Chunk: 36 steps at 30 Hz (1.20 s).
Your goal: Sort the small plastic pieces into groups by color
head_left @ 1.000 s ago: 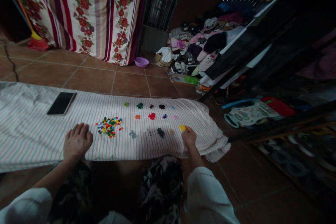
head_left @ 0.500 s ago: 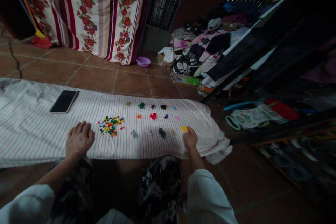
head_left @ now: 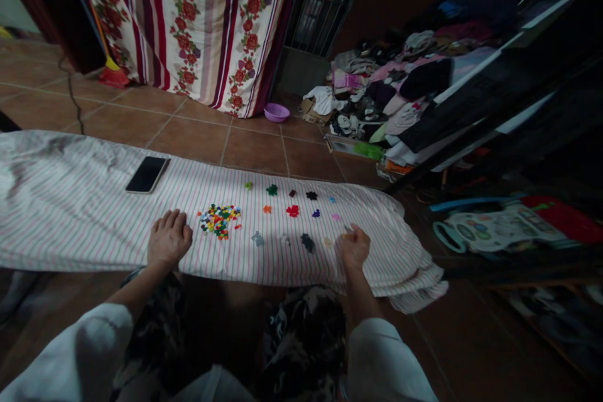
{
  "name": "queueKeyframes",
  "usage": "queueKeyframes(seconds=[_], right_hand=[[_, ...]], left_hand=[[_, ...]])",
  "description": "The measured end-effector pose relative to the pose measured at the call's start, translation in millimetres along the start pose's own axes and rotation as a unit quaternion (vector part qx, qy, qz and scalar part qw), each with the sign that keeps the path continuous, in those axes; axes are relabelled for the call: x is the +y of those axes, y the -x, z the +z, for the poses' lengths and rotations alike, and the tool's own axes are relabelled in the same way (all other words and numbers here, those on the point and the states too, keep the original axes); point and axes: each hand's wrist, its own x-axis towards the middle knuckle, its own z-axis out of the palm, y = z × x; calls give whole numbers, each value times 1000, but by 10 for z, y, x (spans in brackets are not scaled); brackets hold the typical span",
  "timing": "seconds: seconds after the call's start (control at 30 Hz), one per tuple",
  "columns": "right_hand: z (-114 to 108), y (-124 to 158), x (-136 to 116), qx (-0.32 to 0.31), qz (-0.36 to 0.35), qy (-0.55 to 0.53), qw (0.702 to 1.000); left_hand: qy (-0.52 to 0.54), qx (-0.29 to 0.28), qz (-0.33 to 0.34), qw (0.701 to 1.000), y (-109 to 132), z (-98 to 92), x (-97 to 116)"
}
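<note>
My left hand (head_left: pixel 169 240) rests palm down on the striped cloth, its fingers stretched out and holding nothing. Just right of it is a mixed heap of tiny coloured blocks (head_left: pixel 220 220). At the right end of the sorted piles, my right hand (head_left: pixel 356 247) is closed, fingertips together low over the spot of the yellow pile; whatever it pinches is hidden. Near that hand lie a beige pile (head_left: pixel 328 242), a pink pile (head_left: pixel 336 217) and a dark grey pile (head_left: pixel 308 242). Red blocks (head_left: pixel 293 210), orange blocks (head_left: pixel 267 209) and dark green blocks (head_left: pixel 272 190) form separate small piles farther left.
A phone (head_left: pixel 147 174) lies on the cloth (head_left: pixel 94 226) at left. Beyond, on the tiled floor, stand a purple basin (head_left: pixel 276 113) and a heap of clothes (head_left: pixel 377 88). A floral curtain (head_left: pixel 198 25) hangs behind; a red broom (head_left: pixel 114 77) leans beside it.
The view has swung left, so everything sits farther right in it. My right hand has curled more over the yellow pile, which it now hides. My left hand stays in place on the cloth.
</note>
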Motion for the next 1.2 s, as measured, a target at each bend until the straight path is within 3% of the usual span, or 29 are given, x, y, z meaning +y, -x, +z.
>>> queueKeyframes(seconds=[0.07, 0.2, 0.33, 0.43, 0.57, 0.77, 1.2], right_hand=[[116, 56, -223, 25, -27, -4, 999], [430, 334, -751, -45, -127, -85, 987], [794, 749, -1226, -191, -199, -149, 950], [1064, 1040, -1486, -312, -230, -138, 911], [1353, 1294, -1719, -387, -259, -91, 880], [1542, 1387, -1917, -407, -268, -18, 873], [1596, 1397, -2024, -391, -245, 46, 886]], left_hand=[[-10, 0, 2, 1000, 0, 10, -6], [-24, 4, 9, 1000, -4, 24, -13], [-18, 1, 10, 1000, -5, 26, -14], [-8, 1, 6, 1000, -5, 29, -14], [-12, 2, 6, 1000, -6, 43, -23], [-25, 6, 11, 1000, -4, 72, -35], [-5, 7, 9, 1000, -2, 66, -32]])
